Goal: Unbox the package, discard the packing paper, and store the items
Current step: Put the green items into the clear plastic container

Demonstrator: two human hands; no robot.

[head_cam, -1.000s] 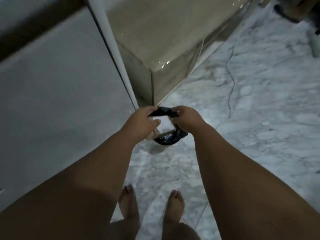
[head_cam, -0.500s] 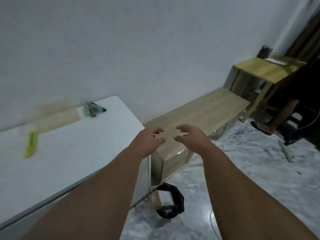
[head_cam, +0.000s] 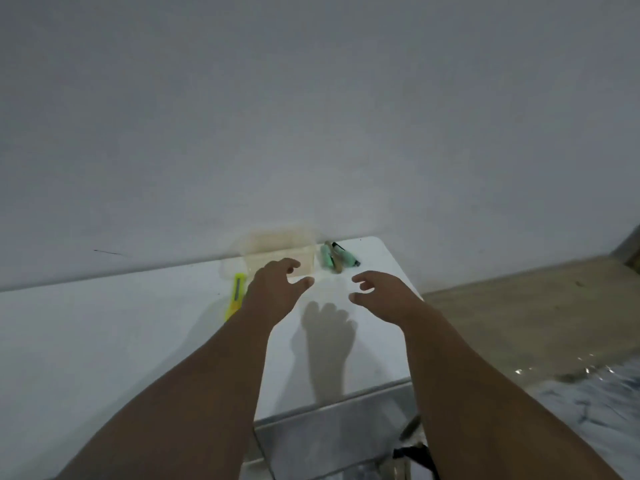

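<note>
Two empty hands, left hand [head_cam: 273, 289] and right hand [head_cam: 382, 294], fingers spread above white table [head_cam: 104, 341]

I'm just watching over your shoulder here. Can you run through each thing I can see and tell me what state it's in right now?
Left hand: open, empty, raised over the table.
Right hand: open, empty, fingers curled.
Clear plastic container: standing against the wall, no lid visible; contents too blurred to tell.
Yellow utility knife: lying flat, partly hidden by the left wrist.
Green items: lying loose beside the container.
White table: mostly bare.
</note>
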